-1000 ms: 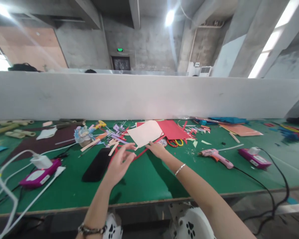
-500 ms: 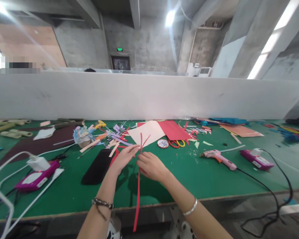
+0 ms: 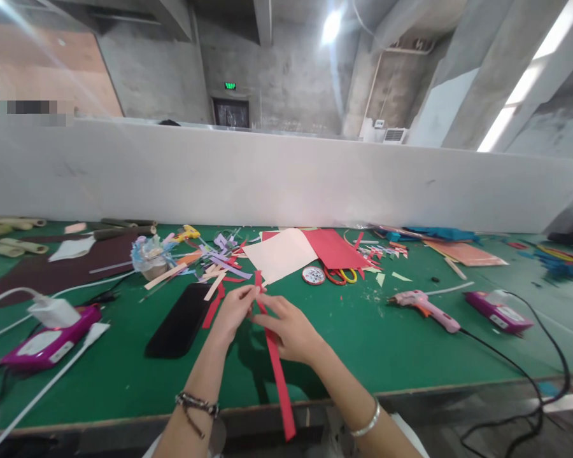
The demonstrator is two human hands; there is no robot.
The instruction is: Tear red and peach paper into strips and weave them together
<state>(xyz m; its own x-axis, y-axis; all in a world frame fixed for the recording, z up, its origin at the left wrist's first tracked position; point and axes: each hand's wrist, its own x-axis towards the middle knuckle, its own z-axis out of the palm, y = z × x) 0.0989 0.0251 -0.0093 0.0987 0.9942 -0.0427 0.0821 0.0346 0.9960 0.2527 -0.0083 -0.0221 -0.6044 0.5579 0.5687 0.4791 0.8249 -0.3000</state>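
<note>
The head view shows a long red strip (image 3: 279,385) held up over the green table (image 3: 372,346), its upper end near the corner of a pale sheet (image 3: 281,254) and its lower end reaching past the table's near edge in the view. The left hand (image 3: 233,313) pinches the strip close to its top, thumb and fingers closed on it, with a short stub sticking up beyond the fingertips. The right hand (image 3: 293,331) is at the strip just below, index and middle fingers apart and partly bent across it; whether these fingers grip it cannot be told. Half a second ago the strip looked thin, with two ends spread in a V at the top and the tail hanging to the left; now a broad red face shows and the tail slants to the right. A second ago the left hand was empty, fingers loosely open near the black phone (image 3: 179,321), and the right hand was down by the pale sheet, partly covering the round patterned disc (image 3: 313,275), now fully visible. The red sheet (image 3: 339,249) and the pink glue gun (image 3: 427,308) remain lying on the table.
</note>
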